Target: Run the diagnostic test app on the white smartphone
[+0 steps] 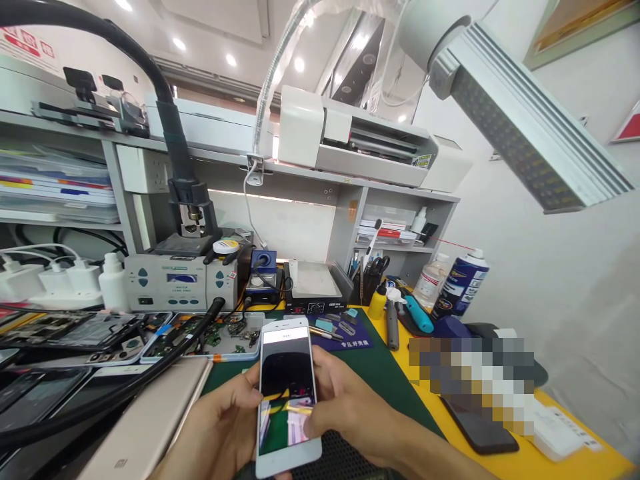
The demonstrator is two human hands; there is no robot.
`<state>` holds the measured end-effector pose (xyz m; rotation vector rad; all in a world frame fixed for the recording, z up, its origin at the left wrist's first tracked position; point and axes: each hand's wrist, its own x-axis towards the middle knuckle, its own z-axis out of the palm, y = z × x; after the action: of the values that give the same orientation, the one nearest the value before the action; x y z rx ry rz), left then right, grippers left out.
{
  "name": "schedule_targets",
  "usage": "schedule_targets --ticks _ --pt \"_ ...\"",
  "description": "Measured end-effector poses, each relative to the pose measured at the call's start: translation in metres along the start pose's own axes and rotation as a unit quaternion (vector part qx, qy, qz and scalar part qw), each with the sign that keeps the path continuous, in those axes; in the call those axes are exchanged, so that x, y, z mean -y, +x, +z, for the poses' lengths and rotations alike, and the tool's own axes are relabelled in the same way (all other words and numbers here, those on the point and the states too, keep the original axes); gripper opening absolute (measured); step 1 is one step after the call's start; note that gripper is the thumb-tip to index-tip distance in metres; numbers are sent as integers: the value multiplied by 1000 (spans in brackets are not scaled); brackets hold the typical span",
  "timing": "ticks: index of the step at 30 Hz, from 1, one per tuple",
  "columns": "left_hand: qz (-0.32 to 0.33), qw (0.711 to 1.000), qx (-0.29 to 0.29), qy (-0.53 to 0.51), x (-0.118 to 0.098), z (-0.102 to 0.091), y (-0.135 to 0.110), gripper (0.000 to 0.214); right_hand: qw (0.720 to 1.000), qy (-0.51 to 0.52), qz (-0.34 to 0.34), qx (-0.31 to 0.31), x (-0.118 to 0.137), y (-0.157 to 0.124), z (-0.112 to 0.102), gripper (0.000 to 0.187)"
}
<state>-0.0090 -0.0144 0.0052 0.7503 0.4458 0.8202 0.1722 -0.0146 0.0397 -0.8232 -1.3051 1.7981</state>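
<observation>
Gray shelves [345, 230] stand behind a yellow surface [520, 467] with a green mat [387, 373]. Over the mat is a white phone [288, 393]. The left hand [227, 417] has its grip around one side; the right hand [350, 403] holds the other, maybe so that thumb can reach the screen [287, 363].

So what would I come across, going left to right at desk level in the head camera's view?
White plug-in chargers → white bottle → grey rework station → person's left hand → white smartphone → person's right hand → blue aerosol can.
</observation>
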Motion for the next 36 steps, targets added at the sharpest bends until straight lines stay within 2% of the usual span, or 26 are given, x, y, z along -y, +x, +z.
schedule_targets --ticks 6,10,16,21,28,33,36 --pt "-4 1000 -14 15 -1 2 0 51 1000 -8 -3 -17 2 -2 0 64" --pt "-10 1000 -23 11 -3 5 -2 44 1000 -6 5 -19 0 -2 0 66" --pt "-7 1000 4 -5 0 2 0 38 1000 3 -5 -7 -2 -2 -2 65" --pt "-11 1000 4 -22 0 2 0 29 1000 11 7 -13 -4 0 -2 66" --pt "-16 1000 -7 -26 -1 3 -1 46 998 38 29 -37 -2 0 -1 59" --pt "-23 999 -26 -14 -4 8 0 45 1000 20 21 10 1 0 -2 68" --pt "-20 999 -22 -13 -5 9 0 53 999 23 22 23 0 -1 -5 77"
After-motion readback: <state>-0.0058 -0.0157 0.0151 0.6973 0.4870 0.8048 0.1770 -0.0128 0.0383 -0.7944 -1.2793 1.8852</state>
